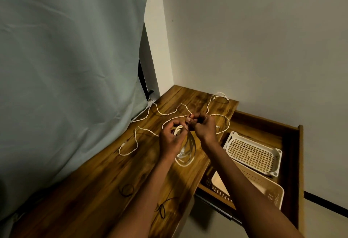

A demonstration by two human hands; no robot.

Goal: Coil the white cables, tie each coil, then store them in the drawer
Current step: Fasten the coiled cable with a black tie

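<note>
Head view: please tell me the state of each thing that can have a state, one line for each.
Left hand: grips the coil's top.
Right hand: pinches a small dark tie at the coil.
Coiled white cable: looped, hangs from the hands.
Loose twisted cream cable: uncoiled, spread on the tabletop.
Wooden drawer: open.
Shallow cream perforated tray: empty, in the drawer.
Deep cream plastic basket: in the drawer, contents unclear.
Dark elastic bands: unused, on the tabletop.

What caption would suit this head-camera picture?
Both hands tie a coiled white cable above a wooden table, beside an open drawer.
</note>
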